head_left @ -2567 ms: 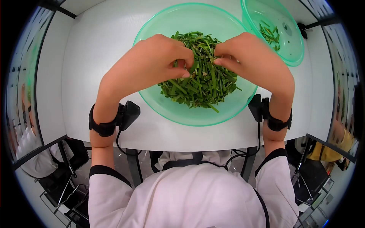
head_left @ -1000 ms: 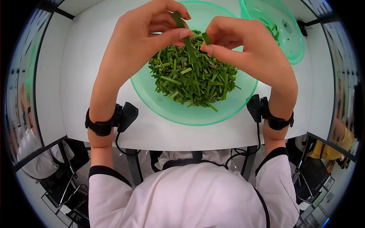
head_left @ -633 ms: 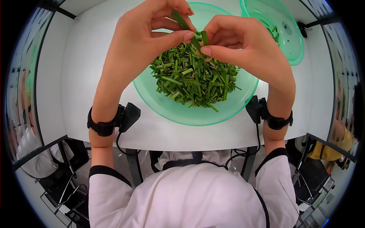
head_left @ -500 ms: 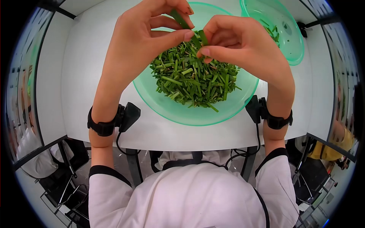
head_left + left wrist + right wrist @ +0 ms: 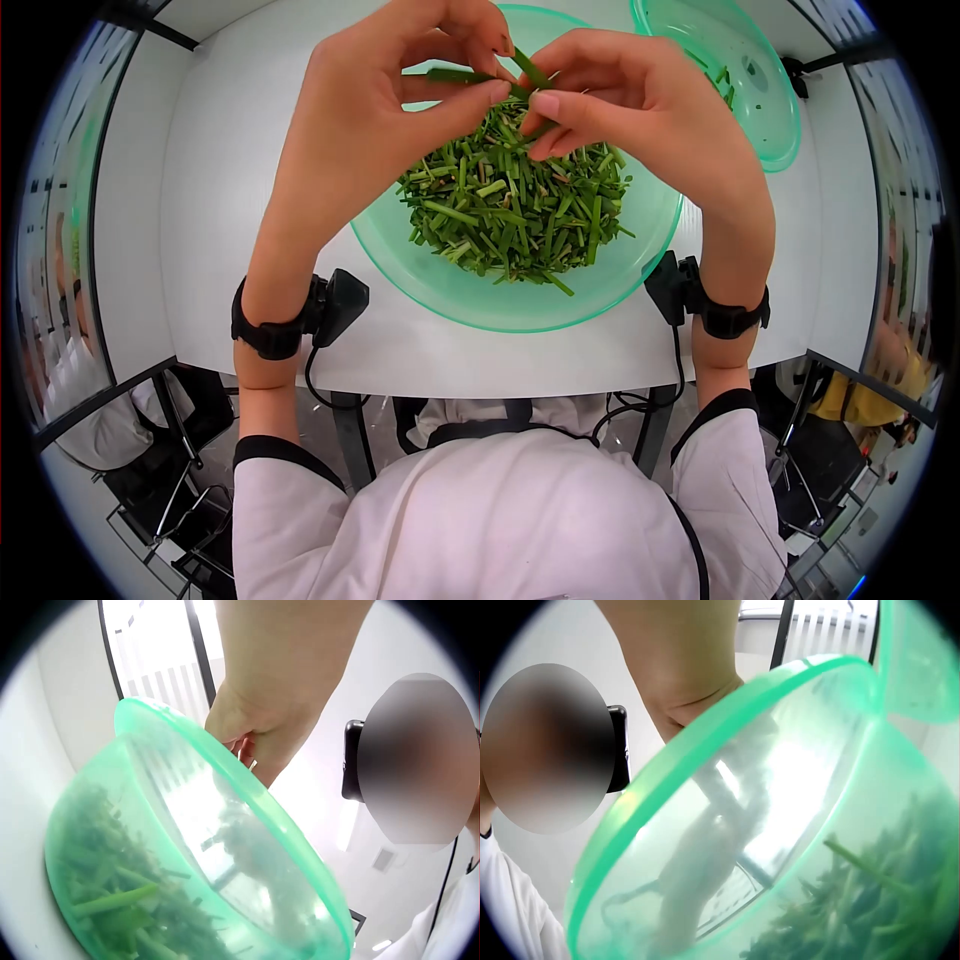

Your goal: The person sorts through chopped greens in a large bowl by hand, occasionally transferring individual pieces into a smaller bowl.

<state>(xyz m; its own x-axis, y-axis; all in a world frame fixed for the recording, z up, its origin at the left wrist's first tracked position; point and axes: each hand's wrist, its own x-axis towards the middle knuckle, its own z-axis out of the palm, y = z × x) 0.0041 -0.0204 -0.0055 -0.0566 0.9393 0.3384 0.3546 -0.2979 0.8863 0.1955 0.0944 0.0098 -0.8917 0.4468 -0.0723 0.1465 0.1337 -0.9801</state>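
Observation:
Over the far side of a large translucent green bowl [image 5: 430, 285], both hands are raised close together. Between thumb and fingertips, the left hand [image 5: 375, 105] pinches a flat green leaf strip [image 5: 455, 75]. The right hand [image 5: 650, 105] pinches a short green leaf piece [image 5: 530, 70] right beside it, fingertips nearly meeting the left ones. Beneath them a heap of chopped green stems and leaves [image 5: 510, 215] fills the middle of the bowl. In both wrist views the bowl's wall and rim [image 5: 247, 784] [image 5: 682, 761] hide most of the fingers.
A smaller green bowl [image 5: 785, 130] stands at the back right with a few cut green pieces [image 5: 727, 88] in it. The white table [image 5: 450, 365] has partition panels at both sides. Black cameras [image 5: 342, 305] are strapped to the wrists, their cables hanging down.
Both hands have risen from the heap with green pieces in their fingers. Over the last half second, the right hand moved up toward the left, and the left's strip turned nearly level.

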